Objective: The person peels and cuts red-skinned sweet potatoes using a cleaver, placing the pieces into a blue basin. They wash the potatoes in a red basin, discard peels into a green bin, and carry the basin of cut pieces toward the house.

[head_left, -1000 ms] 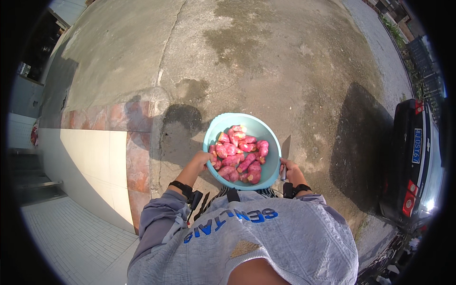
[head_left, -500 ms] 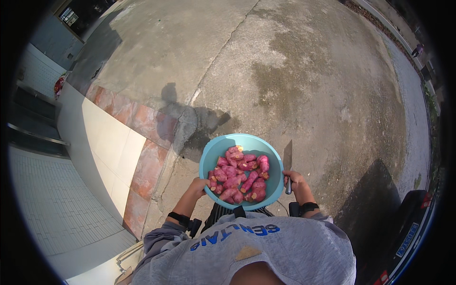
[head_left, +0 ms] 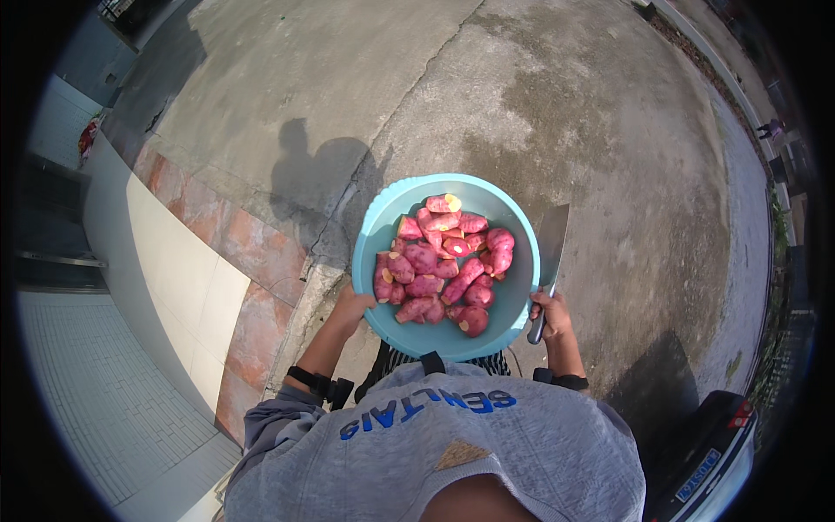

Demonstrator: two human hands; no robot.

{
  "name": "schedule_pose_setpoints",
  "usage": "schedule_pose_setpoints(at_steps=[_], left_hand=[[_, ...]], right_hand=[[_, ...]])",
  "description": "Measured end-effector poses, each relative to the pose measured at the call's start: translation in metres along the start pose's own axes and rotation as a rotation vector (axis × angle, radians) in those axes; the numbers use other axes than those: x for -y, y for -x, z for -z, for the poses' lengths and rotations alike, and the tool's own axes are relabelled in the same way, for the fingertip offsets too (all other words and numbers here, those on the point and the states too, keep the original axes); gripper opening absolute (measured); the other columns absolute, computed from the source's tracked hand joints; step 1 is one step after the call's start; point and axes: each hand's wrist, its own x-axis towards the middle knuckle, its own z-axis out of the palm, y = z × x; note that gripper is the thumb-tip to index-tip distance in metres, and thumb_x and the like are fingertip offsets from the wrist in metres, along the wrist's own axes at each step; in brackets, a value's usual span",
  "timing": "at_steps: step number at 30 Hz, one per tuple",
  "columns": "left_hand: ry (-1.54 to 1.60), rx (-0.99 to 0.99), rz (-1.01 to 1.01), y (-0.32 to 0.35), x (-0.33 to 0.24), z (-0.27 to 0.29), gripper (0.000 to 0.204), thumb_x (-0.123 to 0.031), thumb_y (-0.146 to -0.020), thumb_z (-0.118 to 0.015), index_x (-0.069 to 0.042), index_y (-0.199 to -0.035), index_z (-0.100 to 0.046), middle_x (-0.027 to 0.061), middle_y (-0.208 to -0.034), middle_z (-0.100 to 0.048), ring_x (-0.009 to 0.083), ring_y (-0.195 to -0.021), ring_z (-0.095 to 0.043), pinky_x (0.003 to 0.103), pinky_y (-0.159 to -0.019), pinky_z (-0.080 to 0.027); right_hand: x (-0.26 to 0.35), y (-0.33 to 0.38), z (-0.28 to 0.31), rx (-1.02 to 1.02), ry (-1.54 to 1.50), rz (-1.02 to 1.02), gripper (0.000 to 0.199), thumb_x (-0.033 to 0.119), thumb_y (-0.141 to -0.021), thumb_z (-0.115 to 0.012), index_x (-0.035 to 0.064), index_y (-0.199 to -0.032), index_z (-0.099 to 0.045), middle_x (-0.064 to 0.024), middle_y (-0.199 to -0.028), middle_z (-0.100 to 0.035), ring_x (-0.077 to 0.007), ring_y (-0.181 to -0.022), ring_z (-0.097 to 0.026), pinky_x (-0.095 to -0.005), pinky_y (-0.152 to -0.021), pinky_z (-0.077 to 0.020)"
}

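Basin of cut sweet potatoes carried outdoors, cleaver in hand

Sweet potatoes [head_left: 444,265] already lay cut in pink-skinned chunks, some showing yellow flesh, heaped in the light blue basin [head_left: 374,235] that you held out in front of your chest. Your left hand [head_left: 352,306] gripped the basin's near-left rim, fingers [head_left: 365,302] curled over its edge. Your right hand [head_left: 551,315] was clenched around the handle of a cleaver [head_left: 550,248] while also pressed to the basin's right rim; the blade pointed up and away from you, just beside the basin and outside it.

Judging by the pieces, the cutting looked finished: no whole sweet potato showed, and the chunks filled only the basin's bottom. What seemed left was getting the load to wherever it belonged, since you stood over bare concrete ground [head_left: 539,113] with nothing to rest it on. A tiled ledge [head_left: 187,261] ran along your left, and a dark car [head_left: 709,452] sat low at your right. Your shadow [head_left: 317,178] fell on the ground ahead of the basin. Both wrists wore dark bands.
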Motion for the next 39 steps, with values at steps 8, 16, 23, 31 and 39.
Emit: schedule_pose_setpoints(at_steps=[8, 16, 23, 31, 39], left_hand=[[0.311, 0.073, -0.053, -0.152, -0.084, -0.041, 0.056, 0.006, -0.069, -0.054, 0.003, -0.124, -0.049, 0.0108, -0.109, -0.062, 0.0256, -0.093, -0.064, 0.036, -0.08, -0.054], [0.351, -0.041, -0.137, -0.205, -0.133, -0.054, 0.054, 0.006, -0.069, -0.054, 0.004, -0.123, -0.051, 0.013, -0.11, -0.062, 0.0259, -0.098, -0.064, 0.036, -0.082, -0.054], [0.23, -0.134, -0.097, -0.292, -0.211, -0.022, 0.053, 0.004, -0.067, -0.057, 0.001, -0.12, -0.055, 0.0088, -0.101, -0.063, 0.0219, -0.088, -0.063, 0.034, -0.075, -0.051], [-0.057, -0.065, -0.148, -0.434, -0.368, 0.051, 0.053, -0.001, -0.065, -0.06, 0.002, -0.118, -0.057, 0.0101, -0.099, -0.066, 0.0208, -0.085, -0.064, 0.033, -0.076, -0.052], [-0.47, -0.08, -0.141, -0.566, -0.477, 0.104, 0.044, -0.015, -0.063, -0.069, -0.003, -0.105, -0.066, 0.0111, -0.089, -0.069, 0.021, -0.081, -0.065, 0.034, -0.074, -0.051]], right_hand=[[0.206, -0.13, -0.069, 0.278, 0.117, 0.327, 0.018, 0.018, -0.086, -0.071, 0.0037, -0.091, -0.062, -0.0006, -0.067, -0.06, -0.0106, -0.048, -0.052, -0.0237, -0.046, -0.0416], [0.308, -0.257, -0.121, 0.412, 0.126, 0.136, 0.018, 0.021, -0.09, -0.067, 0.0033, -0.087, -0.066, -0.0029, -0.073, -0.064, -0.0123, -0.055, -0.058, -0.0242, -0.046, -0.0459], [0.352, -0.402, -0.213, 0.399, 0.129, -0.018, 0.02, 0.019, -0.088, -0.066, 0.0, -0.095, -0.067, -0.0076, -0.083, -0.066, -0.0176, -0.072, -0.061, -0.0312, -0.067, -0.0491], [0.414, -0.533, -0.334, 0.505, -0.051, -0.151, 0.035, 0.021, -0.083, -0.063, -0.0045, -0.106, -0.064, -0.0132, -0.092, -0.068, -0.0265, -0.085, -0.064, -0.0385, -0.08, -0.0514], [0.46, -0.637, -0.462, 0.346, -0.084, -0.003, 0.037, 0.01, -0.082, -0.061, -0.0068, -0.115, -0.056, -0.0168, -0.108, -0.063, -0.0334, -0.102, -0.06, -0.0454, -0.095, -0.0469]])
